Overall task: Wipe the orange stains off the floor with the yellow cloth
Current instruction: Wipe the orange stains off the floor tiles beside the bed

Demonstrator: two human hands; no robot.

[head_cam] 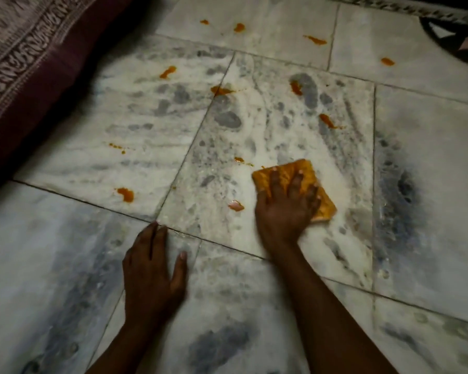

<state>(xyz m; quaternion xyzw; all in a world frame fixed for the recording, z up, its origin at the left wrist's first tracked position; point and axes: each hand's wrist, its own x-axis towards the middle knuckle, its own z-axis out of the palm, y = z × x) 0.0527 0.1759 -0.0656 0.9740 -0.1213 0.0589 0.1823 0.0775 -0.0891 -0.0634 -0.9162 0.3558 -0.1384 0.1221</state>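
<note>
The yellow cloth [307, 174], folded into a rough square, lay flat on the pale marble floor [430, 157]. The right hand [287, 203] pressed down on it with fingers spread wide, palm covering the cloth's near-left part, gripping nothing. Just left of the cloth sat a pinkish-orange stain [236, 205], and just beyond its far-left corner a thin orange smear [239, 159]. Further left of the cloth lay a larger orange blot [126, 194]; more orange stains [327, 121] were scattered well beyond the cloth toward the far tiles. The left hand [153, 268] rested flat and open on the floor, nearer than the cloth and to its left. A maroon patterned fabric [25, 63] lay far left of the cloth.
</note>
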